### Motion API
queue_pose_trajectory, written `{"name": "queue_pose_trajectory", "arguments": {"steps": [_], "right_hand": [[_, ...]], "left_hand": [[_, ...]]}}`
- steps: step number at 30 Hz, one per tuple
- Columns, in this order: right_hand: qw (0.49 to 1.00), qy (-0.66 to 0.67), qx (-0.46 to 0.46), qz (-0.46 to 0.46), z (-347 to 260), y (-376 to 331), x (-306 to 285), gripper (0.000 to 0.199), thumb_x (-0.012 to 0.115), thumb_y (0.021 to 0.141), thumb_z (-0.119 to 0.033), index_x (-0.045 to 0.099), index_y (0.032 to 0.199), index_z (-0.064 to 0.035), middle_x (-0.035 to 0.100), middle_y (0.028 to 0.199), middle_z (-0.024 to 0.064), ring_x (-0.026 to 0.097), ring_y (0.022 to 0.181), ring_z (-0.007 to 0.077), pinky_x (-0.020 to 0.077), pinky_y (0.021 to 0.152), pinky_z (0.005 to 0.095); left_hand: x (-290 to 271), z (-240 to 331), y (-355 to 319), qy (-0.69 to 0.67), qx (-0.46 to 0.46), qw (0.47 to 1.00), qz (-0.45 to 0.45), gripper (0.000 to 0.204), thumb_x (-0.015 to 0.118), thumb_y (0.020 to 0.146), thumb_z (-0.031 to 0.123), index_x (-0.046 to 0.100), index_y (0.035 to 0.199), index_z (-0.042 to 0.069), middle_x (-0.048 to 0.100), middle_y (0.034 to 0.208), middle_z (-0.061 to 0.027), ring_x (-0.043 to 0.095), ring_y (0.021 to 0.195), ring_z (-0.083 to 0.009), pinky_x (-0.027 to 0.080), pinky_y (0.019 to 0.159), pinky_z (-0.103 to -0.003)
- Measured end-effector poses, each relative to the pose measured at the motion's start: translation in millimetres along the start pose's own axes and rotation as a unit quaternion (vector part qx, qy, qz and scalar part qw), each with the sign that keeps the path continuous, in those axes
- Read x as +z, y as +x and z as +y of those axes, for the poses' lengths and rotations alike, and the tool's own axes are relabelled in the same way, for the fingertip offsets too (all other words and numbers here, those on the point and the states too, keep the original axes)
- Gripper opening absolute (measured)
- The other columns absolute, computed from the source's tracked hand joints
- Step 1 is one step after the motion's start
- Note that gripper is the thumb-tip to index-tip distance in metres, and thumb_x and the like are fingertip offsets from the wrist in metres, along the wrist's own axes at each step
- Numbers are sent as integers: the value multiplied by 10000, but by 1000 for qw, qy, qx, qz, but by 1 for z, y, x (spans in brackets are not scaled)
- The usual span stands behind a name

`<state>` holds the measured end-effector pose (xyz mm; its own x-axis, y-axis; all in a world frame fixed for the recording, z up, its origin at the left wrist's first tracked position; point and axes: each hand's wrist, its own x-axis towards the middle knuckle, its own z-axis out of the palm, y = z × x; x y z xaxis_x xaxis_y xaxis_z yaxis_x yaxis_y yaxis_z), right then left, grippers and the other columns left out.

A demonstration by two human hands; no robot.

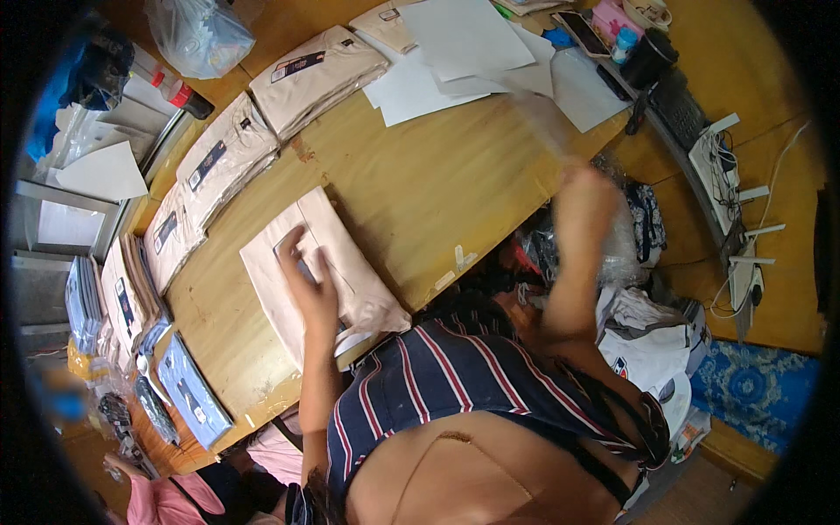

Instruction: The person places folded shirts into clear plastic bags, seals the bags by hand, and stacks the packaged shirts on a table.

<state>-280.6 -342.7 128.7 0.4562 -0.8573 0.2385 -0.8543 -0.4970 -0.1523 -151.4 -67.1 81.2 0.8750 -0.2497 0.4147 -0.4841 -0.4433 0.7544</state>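
A folded pale pink garment (359,262) lies in front of me on the wooden table (411,184). My left hand (313,282) rests on it, fingers apart, with a small bluish-grey patch showing beside them. Out to the right, past the table edge, my right hand (584,199) is raised and smeared by motion. From its closed fingers a blurred whitish sheet (544,118) reaches toward the loose white papers (468,39) at the back.
Stacks of bagged pink garments (226,162) curve along the table's far left side. A bagged blue garment (192,394) lies at the left end. Back right stand a black cup (652,59) and a phone (584,33). Another person in pink (179,499) is at lower left.
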Motion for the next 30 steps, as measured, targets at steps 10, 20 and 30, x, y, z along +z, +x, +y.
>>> {"name": "queue_pose_trajectory", "arguments": {"steps": [10,20,30], "right_hand": [[870,241,-353,-244,-50,-91,104,276,499,734,-91,557,992,-10,533,1034,179,476,1005,290,355,870,402],[879,320,-292,-198,43,6,116,317,565,690,-31,542,1006,-38,530,943,134,499,888,304,393,792,339],[843,357,-304,-261,33,15,130,157,628,646,-42,537,765,4,500,812,98,538,704,240,431,649,298]], "left_hand": [[107,-40,33,337,142,837,-406,521,466,765,477,303,1248,371,128,1378,-57,113,1243,-381,102,934,-612],[177,-30,53,127,270,905,-303,281,496,724,115,530,1002,123,438,1158,-100,380,1114,-271,296,884,-493],[208,-5,25,115,377,839,-376,418,465,778,434,459,1150,244,313,1288,-44,183,1246,-285,128,949,-570]]}}
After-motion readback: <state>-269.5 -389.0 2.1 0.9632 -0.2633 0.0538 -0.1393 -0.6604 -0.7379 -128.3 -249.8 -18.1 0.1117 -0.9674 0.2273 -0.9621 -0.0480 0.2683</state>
